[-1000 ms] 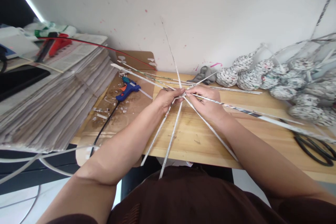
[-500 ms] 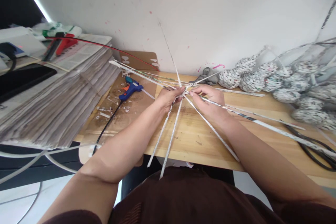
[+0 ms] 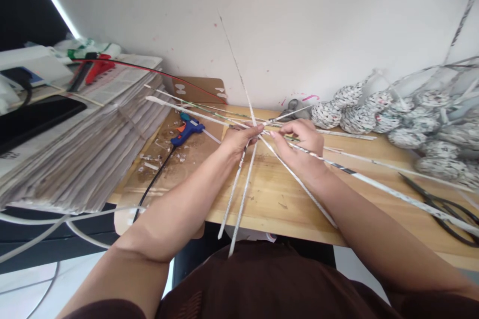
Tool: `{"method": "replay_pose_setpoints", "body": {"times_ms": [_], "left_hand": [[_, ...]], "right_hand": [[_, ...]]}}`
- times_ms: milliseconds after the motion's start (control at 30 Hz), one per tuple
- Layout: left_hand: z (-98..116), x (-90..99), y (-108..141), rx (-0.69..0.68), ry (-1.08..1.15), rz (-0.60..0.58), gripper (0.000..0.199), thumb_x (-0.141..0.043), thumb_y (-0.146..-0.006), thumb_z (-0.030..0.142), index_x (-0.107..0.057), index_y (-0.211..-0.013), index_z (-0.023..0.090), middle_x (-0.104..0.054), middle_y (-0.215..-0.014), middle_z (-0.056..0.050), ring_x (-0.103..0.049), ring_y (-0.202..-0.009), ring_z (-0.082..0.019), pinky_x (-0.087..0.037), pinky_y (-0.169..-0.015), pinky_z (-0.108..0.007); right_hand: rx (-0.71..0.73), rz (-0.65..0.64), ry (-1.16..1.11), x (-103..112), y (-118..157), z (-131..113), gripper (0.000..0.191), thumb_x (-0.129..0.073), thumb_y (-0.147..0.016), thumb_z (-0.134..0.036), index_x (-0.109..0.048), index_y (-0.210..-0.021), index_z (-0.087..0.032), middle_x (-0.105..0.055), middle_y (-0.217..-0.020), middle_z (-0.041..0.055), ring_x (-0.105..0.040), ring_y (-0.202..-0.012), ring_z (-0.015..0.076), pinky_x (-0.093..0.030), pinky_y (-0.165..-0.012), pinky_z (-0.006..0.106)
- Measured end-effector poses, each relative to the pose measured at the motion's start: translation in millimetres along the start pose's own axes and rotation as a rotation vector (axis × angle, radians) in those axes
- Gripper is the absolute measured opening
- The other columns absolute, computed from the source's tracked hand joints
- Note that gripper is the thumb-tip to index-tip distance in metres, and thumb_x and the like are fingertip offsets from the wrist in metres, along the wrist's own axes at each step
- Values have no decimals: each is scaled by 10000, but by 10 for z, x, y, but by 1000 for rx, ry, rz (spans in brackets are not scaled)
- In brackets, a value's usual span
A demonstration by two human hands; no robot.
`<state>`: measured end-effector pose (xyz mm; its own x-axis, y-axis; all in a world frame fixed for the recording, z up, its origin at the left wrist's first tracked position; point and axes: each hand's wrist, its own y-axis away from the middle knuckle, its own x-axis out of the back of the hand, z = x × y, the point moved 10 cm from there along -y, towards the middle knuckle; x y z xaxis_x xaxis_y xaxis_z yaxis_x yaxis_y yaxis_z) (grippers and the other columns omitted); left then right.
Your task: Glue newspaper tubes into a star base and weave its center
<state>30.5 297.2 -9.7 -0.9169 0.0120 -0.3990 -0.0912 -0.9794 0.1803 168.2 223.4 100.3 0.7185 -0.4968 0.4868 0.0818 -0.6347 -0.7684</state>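
Note:
Several thin rolled-paper sticks cross at one point and spread out like spokes above the wooden table (image 3: 269, 194). My left hand (image 3: 241, 139) pinches the crossing, thumb on top. Close on the right, my right hand (image 3: 301, 142) has its thumb and fingers closed on a long paper stick (image 3: 389, 184) that runs past my right forearm toward the table's right end. One paper stick (image 3: 237, 70) points up and away against the wall; others, such as this paper stick (image 3: 245, 194), slant down toward my body. My fingers partly hide the crossing.
A blue glue gun (image 3: 187, 129) lies on scrap-strewn cardboard at left, beside a tall newspaper stack (image 3: 123, 124) bearing a phone (image 3: 48, 114) and red-handled tool (image 3: 99, 69). Woven paper gourd shapes (image 3: 359, 114) line the right back. Black scissors (image 3: 445, 209) lie at right.
The spread of sticks has turned slightly, with the upright stick leaning further left and the lower ones shifting right. My right hand stays close to the crossing.

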Motion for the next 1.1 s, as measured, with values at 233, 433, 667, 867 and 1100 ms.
{"method": "replay_pose_setpoints", "body": {"times_ms": [233, 433, 667, 867, 1100], "left_hand": [[303, -12, 84, -196, 89, 4, 308, -835, -548, 315, -611, -694, 162, -662, -730, 17, -586, -643, -77, -441, -591, -188], [275, -180, 152, -189, 139, -114, 303, -824, -572, 333, -607, -704, 170, -652, -724, 31, -591, -640, -74, -447, -602, -190], [223, -311, 234, -186, 108, -184, 299, -815, -597, 347, -619, -726, 162, -629, -734, 24, -530, -577, -48, -407, -536, -177], [263, -343, 255, -236, 55, -212, 311, -805, -597, 366, -593, -687, 157, -616, -707, 25, -515, -566, -56, -410, -543, -192], [305, -418, 334, -237, 19, -288, 385, -790, -620, 383, -643, -916, 187, -661, -789, 6, -610, -649, -104, -462, -585, -215]], "right_hand": [[-51, -122, 132, 71, 8, -100, 218, -611, -849, -409, -649, -729, -230, -613, -634, 32, -570, -638, 193, -434, -640, 326], [-363, -356, -361, -433, 181, 222, 335, -604, -847, -463, -655, -1106, -257, -710, -935, 37, -657, -820, 199, -508, -663, 308], [-516, 32, -899, -347, 153, 320, 262, -787, -692, -318, -677, -921, -251, -725, -949, 8, -667, -915, 180, -529, -850, 344], [-579, -121, -743, -433, 207, 321, 336, -719, -756, -423, -685, -1038, -245, -722, -967, 33, -665, -784, 189, -551, -655, 324], [-263, -17, -497, -70, 12, 97, 173, -668, -829, -331, -737, -972, -263, -715, -1035, 37, -654, -996, 221, -519, -897, 384]]}}
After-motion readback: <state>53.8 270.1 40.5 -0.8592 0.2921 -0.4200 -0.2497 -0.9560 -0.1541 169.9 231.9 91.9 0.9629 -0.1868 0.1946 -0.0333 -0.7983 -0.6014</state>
